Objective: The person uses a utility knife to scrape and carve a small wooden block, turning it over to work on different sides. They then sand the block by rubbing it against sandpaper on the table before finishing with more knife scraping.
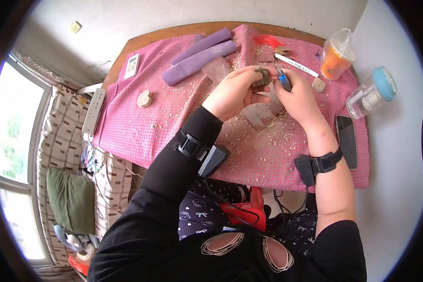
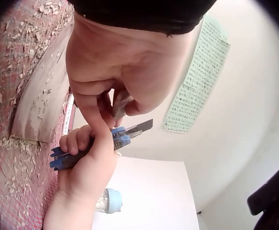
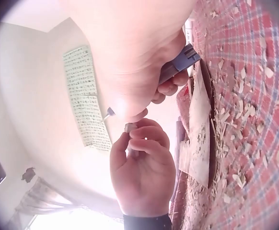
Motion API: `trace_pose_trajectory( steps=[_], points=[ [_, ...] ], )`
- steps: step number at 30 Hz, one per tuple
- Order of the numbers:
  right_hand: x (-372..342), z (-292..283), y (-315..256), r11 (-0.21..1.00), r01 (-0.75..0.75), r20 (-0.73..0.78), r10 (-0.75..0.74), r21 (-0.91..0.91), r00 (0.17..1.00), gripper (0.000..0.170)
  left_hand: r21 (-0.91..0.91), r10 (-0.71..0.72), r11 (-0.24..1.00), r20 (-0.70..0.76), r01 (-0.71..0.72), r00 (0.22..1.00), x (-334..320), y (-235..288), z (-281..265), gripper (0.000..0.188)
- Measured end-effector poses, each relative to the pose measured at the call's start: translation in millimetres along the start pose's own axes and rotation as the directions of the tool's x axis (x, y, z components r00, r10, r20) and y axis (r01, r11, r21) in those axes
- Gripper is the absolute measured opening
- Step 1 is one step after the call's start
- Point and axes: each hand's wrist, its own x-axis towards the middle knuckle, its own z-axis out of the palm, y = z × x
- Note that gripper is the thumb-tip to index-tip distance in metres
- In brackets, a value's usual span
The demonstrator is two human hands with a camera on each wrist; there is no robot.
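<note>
My left hand (image 1: 235,93) pinches a small brownish-grey block (image 1: 262,77) between thumb and fingers, above the far middle of the table. In the left wrist view the block (image 2: 122,102) is mostly covered by the fingers. My right hand (image 1: 297,94) grips a blue utility knife (image 1: 284,82). Its blade (image 2: 142,127) is out of the handle and points up to the right in the left wrist view. Both hands are close together, fingertips side by side. In the right wrist view the block (image 3: 129,128) peeks out of the left fingers, just below the right hand.
Wood shavings (image 1: 249,150) cover the pink checked cloth (image 1: 127,113). Brownish sheets (image 1: 258,118), purple rolls (image 1: 199,62), a white marker (image 1: 296,65) and a pale carved piece (image 1: 144,98) lie around. To the right are a phone (image 1: 347,141), a jar (image 1: 373,91) and an orange drink cup (image 1: 337,58).
</note>
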Motion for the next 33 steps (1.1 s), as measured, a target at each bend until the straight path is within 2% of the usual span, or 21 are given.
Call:
trace_pose_trajectory(
  steps=[4, 8, 11, 13, 19, 22, 24, 26, 29, 31, 33],
  points=[
    [-1, 0, 1, 1.000, 0.003, -0.018, -0.003, 0.006, 1.000, 0.027, -0.115, -0.029, 0.993, 0.017, 0.031, 0.999, 0, -1, -2, 0.047],
    [2, 0, 3, 1.000, 0.016, -0.014, -0.016, -0.019, 1.000, 0.027, -0.104, -0.028, 0.994, 0.011, 0.029, 1.000, -1, 4, -1, 0.051],
    [-1, 0, 3, 1.000, -0.006, 0.005, 0.006, -0.025, 1.000, 0.027, -0.132, -0.019, 0.991, 0.066, 0.028, 0.998, -1, 1, -4, 0.051],
    [2, -3, 1, 0.999, -0.002, 0.012, 0.002, -0.042, 1.000, 0.028, -0.114, -0.025, 0.993, 0.031, 0.029, 0.999, -1, 5, -1, 0.050],
    [0, 0, 2, 1.000, 0.007, -0.011, -0.007, -0.019, 1.000, 0.028, -0.128, -0.008, 0.992, 0.060, 0.015, 0.998, 0, 0, -6, 0.045],
    [2, 0, 0, 0.997, -0.011, -0.018, 0.009, -0.076, 1.000, 0.028, -0.142, -0.024, 0.989, 0.051, 0.031, 0.998, 0, 3, -6, 0.041],
    [0, 1, 1, 0.994, 0.030, 0.000, -0.030, -0.104, 1.000, 0.028, -0.143, -0.019, 0.989, 0.026, 0.022, 1.000, -2, 1, -4, 0.038],
    [-2, 0, -3, 0.995, -0.007, 0.014, 0.009, -0.096, 1.000, 0.028, -0.140, -0.012, 0.990, 0.011, 0.013, 1.000, -2, 1, -2, 0.035],
    [1, -4, -8, 0.996, -0.034, 0.062, 0.039, -0.084, 0.997, 0.026, -0.037, -0.004, 0.999, -0.017, 0.003, 1.000, -1, 2, -1, 0.026],
    [-1, -2, -8, 0.997, -0.046, 0.099, 0.053, -0.067, 0.994, 0.025, 0.208, 0.067, 0.977, -0.081, -0.049, 0.994, -2, 0, 2, 0.020],
    [-2, -3, -8, 0.997, 0.023, 0.092, -0.016, -0.071, 0.996, 0.023, 0.270, 0.072, 0.962, -0.087, -0.046, 0.994, -6, 0, 4, 0.020]
  ],
)
